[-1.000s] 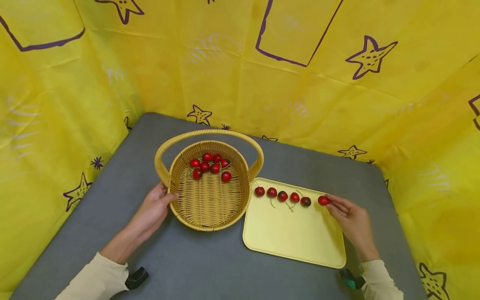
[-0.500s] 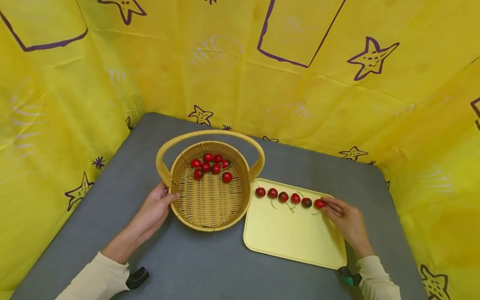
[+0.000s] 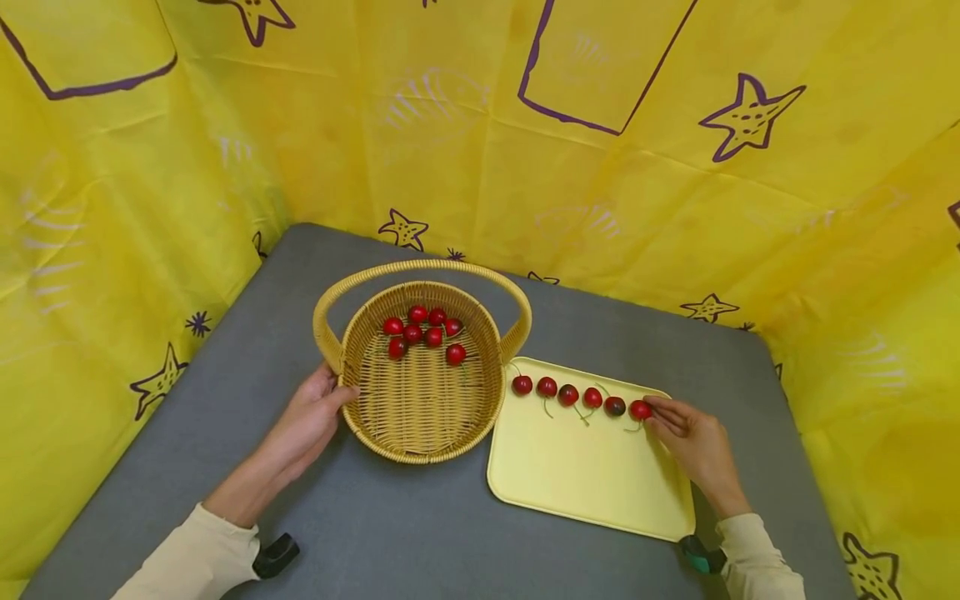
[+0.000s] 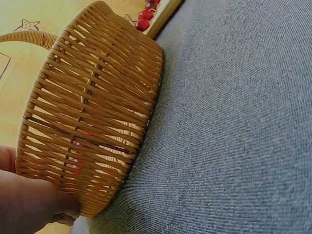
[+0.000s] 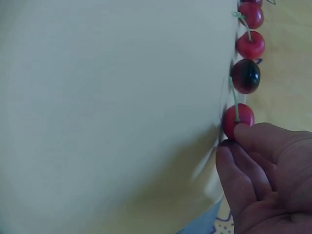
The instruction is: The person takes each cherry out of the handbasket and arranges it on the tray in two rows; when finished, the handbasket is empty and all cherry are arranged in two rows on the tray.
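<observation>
A wicker basket (image 3: pixel 420 417) with a tall handle holds several red cherries (image 3: pixel 412 334) in its far half. My left hand (image 3: pixel 309 412) grips the basket's left rim, thumb over the edge; the left wrist view shows the hand (image 4: pixel 34 200) at the woven wall (image 4: pixel 92 107). On the yellow tray (image 3: pixel 585 475) several cherries lie in a row along the far edge. My right hand (image 3: pixel 697 446) pinches the rightmost cherry (image 3: pixel 641 409) at the tray's far right corner. In the right wrist view, thumb and fingertips touch that cherry (image 5: pixel 238 119), beside a darker one (image 5: pixel 246 76).
The tray stands against the basket's right side on a grey table (image 3: pixel 360 533). Yellow cloth (image 3: pixel 450 150) with purple starfish drawings hangs behind the table and along both sides.
The right hand has moved slightly left and down with its cherry, which now sits at the right end of the row. The left hand keeps its grip on the basket.
</observation>
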A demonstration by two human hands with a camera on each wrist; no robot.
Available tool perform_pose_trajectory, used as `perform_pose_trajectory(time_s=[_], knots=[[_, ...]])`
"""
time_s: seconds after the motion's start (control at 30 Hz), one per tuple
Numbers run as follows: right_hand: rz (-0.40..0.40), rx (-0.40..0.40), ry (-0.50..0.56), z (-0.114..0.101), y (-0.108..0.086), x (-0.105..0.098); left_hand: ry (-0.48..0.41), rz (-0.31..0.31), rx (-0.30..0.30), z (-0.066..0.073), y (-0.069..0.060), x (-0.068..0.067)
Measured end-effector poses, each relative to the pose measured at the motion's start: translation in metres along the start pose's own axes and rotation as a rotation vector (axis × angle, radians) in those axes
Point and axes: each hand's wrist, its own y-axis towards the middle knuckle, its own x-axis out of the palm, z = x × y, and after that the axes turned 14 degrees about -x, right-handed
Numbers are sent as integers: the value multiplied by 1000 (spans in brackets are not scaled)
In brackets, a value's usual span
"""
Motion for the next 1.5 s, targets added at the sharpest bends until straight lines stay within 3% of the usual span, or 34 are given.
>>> perform_pose_trajectory(time_s=[0.2,0.37,0.6,0.83,1.03,1.17,1.5], knots=[[-7,-12,32,-1,0,-3,4,-8,-3,-1,0,-1],[8,-74,14,-12,3,-10,4,-8,5,-1,1,-1],[-14,-131,28,-47,15,-21,2,-9,-2,-1,-1,-1],[-22,-206,71,-93,30,-17,-4,-13,4,-1,-2,-2],[6,-293,109,-120,42,-12,-12,-5,15,-1,-1,-1],[11,-336,179,-138,49,-8,-7,-3,14,-1,-2,0],[-28,-502,566,-189,60,17,-1,7,23,-1,0,-1]])
